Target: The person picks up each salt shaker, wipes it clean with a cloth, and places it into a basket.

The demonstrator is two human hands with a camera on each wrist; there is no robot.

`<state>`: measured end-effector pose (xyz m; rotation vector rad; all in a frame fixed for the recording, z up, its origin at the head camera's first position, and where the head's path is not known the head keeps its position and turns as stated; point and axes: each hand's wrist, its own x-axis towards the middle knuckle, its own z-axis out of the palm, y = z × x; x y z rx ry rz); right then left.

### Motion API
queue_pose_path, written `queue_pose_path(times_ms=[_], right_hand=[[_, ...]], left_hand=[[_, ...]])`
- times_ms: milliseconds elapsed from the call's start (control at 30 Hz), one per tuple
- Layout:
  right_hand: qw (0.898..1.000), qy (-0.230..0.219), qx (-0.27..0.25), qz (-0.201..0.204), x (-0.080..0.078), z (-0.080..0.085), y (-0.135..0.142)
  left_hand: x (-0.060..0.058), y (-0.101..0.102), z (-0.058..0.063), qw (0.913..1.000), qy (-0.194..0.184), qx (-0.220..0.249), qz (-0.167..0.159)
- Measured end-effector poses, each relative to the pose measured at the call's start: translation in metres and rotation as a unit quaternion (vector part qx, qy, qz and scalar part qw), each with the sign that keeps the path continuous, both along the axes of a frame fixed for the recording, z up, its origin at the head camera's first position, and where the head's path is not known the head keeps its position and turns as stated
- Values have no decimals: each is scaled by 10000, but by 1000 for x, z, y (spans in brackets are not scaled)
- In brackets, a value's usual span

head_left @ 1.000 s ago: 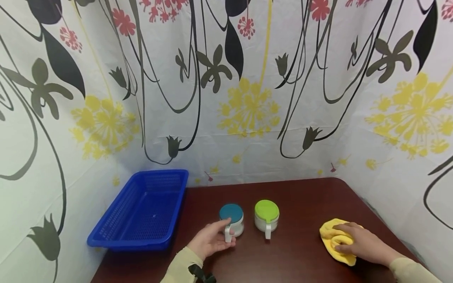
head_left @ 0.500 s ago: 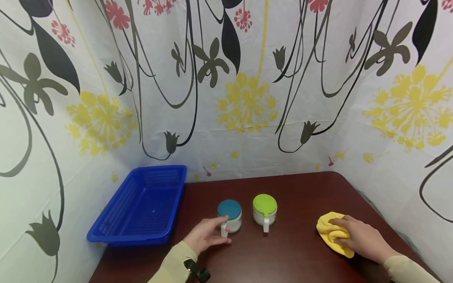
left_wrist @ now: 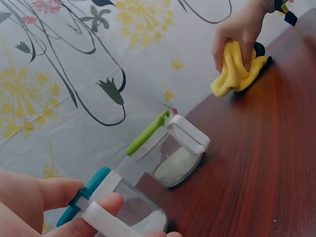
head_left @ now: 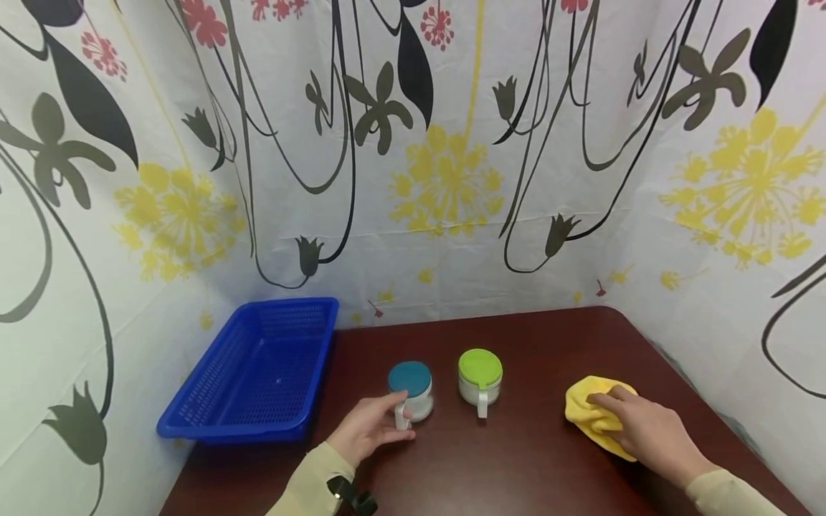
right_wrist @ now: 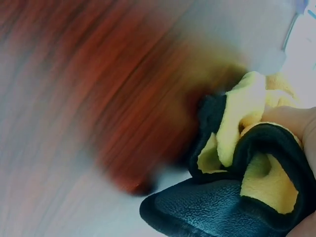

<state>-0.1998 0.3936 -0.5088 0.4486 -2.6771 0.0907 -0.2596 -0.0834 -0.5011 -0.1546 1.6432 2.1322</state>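
Note:
My left hand holds the white handle of a small clear jar with a teal lid. In the left wrist view the thumb lies at the lid's edge, and something white shows inside the jar. Just right of it stands a matching jar with a lime-green lid, its handle facing me and white contents inside. Over at the right, my right hand grips a bunched yellow cloth. The right wrist view shows dark trim and a dark, leathery patch on this cloth.
A blue perforated plastic basket sits at the left of the dark red-brown table. Patterned white sheeting rises behind the table and along both sides.
The teal-lidded jar has shifted slightly left, away from the green-lidded one, with my left hand on its handle. The yellow cloth has moved a little left with my right hand. The head view has tilted downward slightly.

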Motion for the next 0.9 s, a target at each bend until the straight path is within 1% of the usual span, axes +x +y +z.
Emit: queue_pose_path(times_ms=[133,233,467,600,700,900], right_hand=[[9996,224,14,162,2,6,-7],[9988,368,23,318,4,13,-15],[9961,675,-30,568,-2,40,-40],[9940,871,-205,632,-6,53,-55],[9924,961,-413,647,-8,61,-68],[9906,939,-697,704,-10,70,-94]], left_hand=[[4,-3,4,9999,-30,25,99],[5,-4,8,10000,14,23,92],[10,-9,21,9998,203,-37,-2],[15,-14,27,9995,248,-179,69],[20,-18,31,9987,304,-383,128],[28,-21,36,9969,385,-668,167]])
